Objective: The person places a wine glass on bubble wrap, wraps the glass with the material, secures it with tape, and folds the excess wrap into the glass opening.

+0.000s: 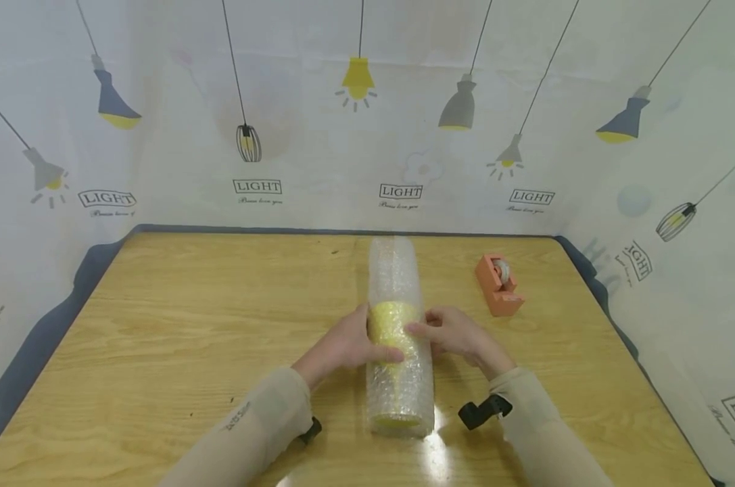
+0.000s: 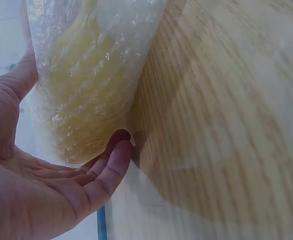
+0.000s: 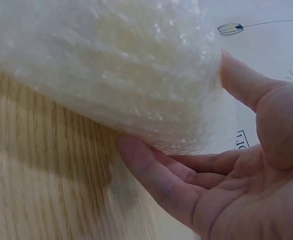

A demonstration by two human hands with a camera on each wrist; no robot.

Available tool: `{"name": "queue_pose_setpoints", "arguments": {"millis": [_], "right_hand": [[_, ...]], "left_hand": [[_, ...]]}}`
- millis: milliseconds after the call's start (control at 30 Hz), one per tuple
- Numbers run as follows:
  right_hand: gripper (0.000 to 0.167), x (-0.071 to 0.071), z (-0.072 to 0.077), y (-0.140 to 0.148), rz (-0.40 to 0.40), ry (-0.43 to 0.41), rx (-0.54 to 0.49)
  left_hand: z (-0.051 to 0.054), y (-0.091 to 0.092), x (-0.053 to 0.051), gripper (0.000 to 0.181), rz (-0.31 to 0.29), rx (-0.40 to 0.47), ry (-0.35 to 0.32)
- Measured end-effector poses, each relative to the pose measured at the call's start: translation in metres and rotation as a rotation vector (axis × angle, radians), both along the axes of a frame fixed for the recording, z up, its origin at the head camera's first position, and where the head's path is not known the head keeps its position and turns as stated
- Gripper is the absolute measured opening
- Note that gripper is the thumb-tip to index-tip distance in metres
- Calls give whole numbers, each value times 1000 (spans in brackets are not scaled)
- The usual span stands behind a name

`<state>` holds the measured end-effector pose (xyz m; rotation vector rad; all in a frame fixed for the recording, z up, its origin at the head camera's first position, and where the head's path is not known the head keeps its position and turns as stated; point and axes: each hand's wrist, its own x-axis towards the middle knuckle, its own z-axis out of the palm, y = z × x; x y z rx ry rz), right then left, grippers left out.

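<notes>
A long roll of clear bubble wrap [image 1: 399, 389] lies on the wooden table, wrapped around a yellow object [image 1: 394, 314] whose exact kind cannot be made out through the film. My left hand [image 1: 351, 340] holds the roll's left side, thumb over the top and fingers low along the side. From the right, my right hand [image 1: 462, 336] grips it a little farther up, thumb on top. In the left wrist view the fingers curve under the bubble wrap [image 2: 91, 90] near the tabletop. The right wrist view shows thumb and fingers around the other side of the wrap [image 3: 151, 85].
An orange tape dispenser [image 1: 502, 294] with a roll of clear tape stands right of the bubble wrap. The wooden table [image 1: 221, 291] is bordered by a dark edge and a pale curtain [image 1: 318, 149] printed with lamps. A black wrist strap [image 1: 485, 410] sits at the right sleeve.
</notes>
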<state>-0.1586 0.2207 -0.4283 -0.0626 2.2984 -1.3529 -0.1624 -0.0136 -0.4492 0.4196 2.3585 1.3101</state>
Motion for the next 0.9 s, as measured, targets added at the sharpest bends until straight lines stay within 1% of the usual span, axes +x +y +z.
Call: {"name": "queue_pose_setpoints", "arguments": {"millis": [67, 200, 300, 433, 600, 767, 800, 900], "right_hand": [[54, 1, -1, -1, -4, 16, 3], [52, 2, -2, -3, -7, 53, 18], [54, 2, -2, -3, -1, 79, 33], [58, 1, -3, -4, -9, 93, 19], [63, 0, -4, -6, -21, 123, -37], [62, 0, 0, -11, -30, 196, -55], [61, 0, 1, -12, -34, 209, -57], [60, -1, 5, -14, -51, 245, -51]], "left_hand": [[-2, -1, 0, 103, -8, 3, 1], [-3, -3, -2, 98, -30, 44, -17], [-2, -6, -3, 95, -53, 73, -25], [2, -8, -5, 90, -57, 73, -20], [7, -10, -7, 82, -4, 55, -17], [14, -13, -9, 80, 41, 37, 36], [15, -14, -9, 81, 50, 38, 42], [20, -16, -10, 83, 80, 83, 48]]}}
